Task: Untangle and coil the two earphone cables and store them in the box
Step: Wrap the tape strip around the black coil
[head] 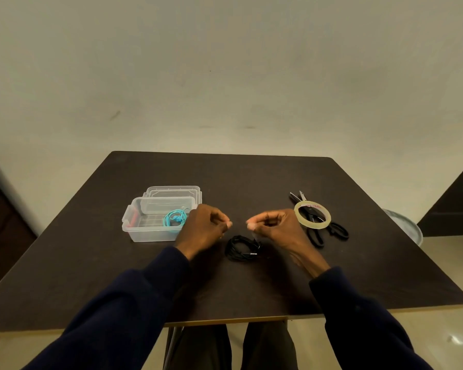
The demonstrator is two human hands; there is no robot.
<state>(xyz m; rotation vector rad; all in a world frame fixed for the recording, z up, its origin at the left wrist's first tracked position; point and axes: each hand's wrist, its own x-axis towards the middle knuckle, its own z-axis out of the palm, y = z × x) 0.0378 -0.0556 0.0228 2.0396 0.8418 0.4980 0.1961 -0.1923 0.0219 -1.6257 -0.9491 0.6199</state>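
Dark matte brown surface [251,177] under a pale wall. Toward its left edge, a clear rigid plastic box [134,231] already holds the glossy teal earphone coil [174,219]. The thin black earphone cable [241,248] lies coiled mid-surface, not yet boxed. Above it the left hand [205,227] and right hand [274,225] hover, fingertips pinched narrow; I cannot tell whether they hold anything.

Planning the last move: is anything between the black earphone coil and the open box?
Only the person's left hand, which sits between the black earphone coil and the clear box. No object lies on the table there; the box is open, with the teal earphones coiled inside.
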